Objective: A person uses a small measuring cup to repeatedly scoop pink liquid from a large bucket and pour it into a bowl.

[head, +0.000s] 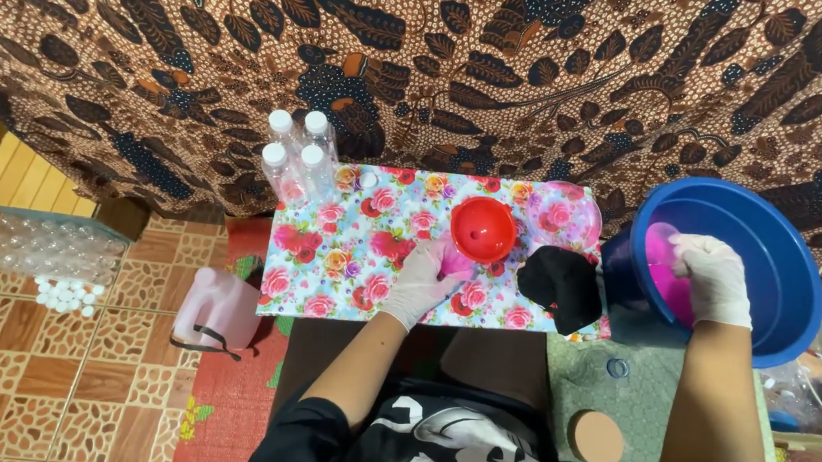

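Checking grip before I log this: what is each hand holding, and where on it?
The right hand grips a pink scoop at its rim, inside the blue basin. The left hand holds something small under the red funnel; unclear what.

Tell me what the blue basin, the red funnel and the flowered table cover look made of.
Blue basin: likely plastic, smooth with a soft sheen. Red funnel: glossy moulded plastic, by its highlights. Flowered cover: probably coated cloth or vinyl; it lies flat and slightly shiny.

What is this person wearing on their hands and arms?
Both the left hand and the right hand wear thin, whitish disposable gloves that end at the wrists. The forearms are bare. Black sleeves start near the elbows, part of a black top with a white print.
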